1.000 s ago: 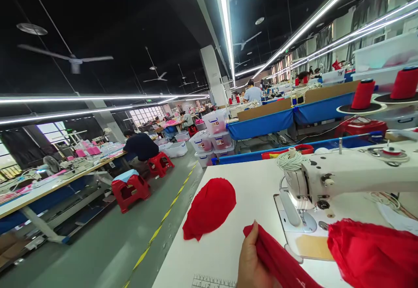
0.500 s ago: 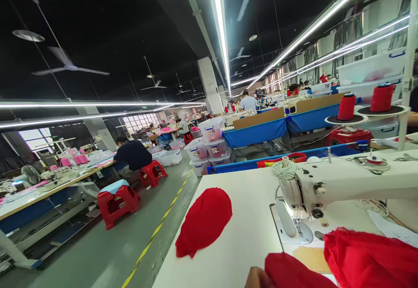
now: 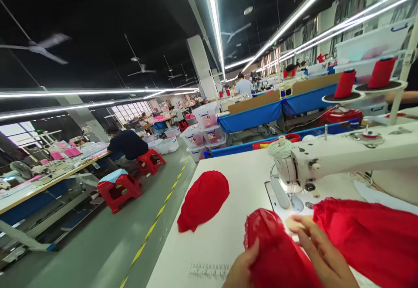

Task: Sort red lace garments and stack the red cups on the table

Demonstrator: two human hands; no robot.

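Left grip (image 3: 242,265) pinches the lacy red cloth (image 3: 277,253) (right grip (image 3: 326,253), can't tell), soft and light I'd guess, so hold its edge.

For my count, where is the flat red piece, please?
In the head view, the flat red piece lies on the white table, left of the sewing machine.

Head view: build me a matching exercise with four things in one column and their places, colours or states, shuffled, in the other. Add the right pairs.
Things
1. left hand
2. oval red piece
3. sewing machine
4. thread cones

Places, colours, states
A. white, with a light shining near its needle end
B. gripping the lace-edged cloth
C. red, on round stands
D. lying on the tabletop

Pairs: 1-B, 2-D, 3-A, 4-C
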